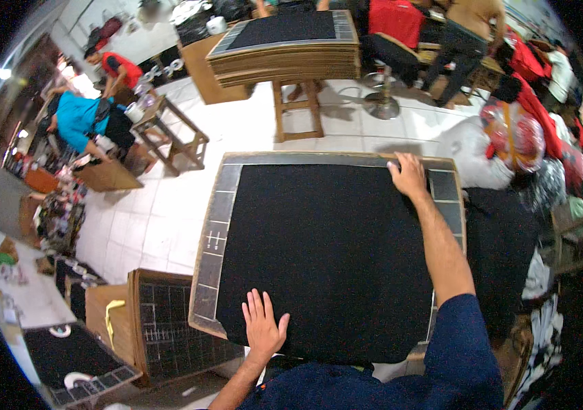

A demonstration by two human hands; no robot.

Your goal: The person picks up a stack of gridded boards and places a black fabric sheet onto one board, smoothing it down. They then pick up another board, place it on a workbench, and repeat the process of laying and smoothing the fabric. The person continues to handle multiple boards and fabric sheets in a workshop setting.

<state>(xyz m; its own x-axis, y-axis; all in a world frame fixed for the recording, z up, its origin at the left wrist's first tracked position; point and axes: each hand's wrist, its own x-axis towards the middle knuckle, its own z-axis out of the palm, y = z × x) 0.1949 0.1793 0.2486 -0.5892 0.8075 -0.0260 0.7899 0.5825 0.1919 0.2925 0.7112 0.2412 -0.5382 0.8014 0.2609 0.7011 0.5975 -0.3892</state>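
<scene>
A large piece of black fabric (326, 253) lies spread over a dark board (211, 242) with pale ruled lines and brown edges. Flat on the fabric near its lower left corner rests my left hand (264, 328), fingers stretched out. My right hand (409, 175) reaches to the far right corner of the fabric, its fingers bent over the board's far edge and the thumb apart. It touches the fabric there, and I see nothing held in it. The fabric's near edge hangs past the board toward my body.
Ahead stands a stack of boards (285, 63) on a wooden stand, black fabric on top. Lined boards (182, 321) lean at the lower left. Stuffed plastic bags (476, 154) sit at the right. A wooden stool (172, 133) and people working are at the far left.
</scene>
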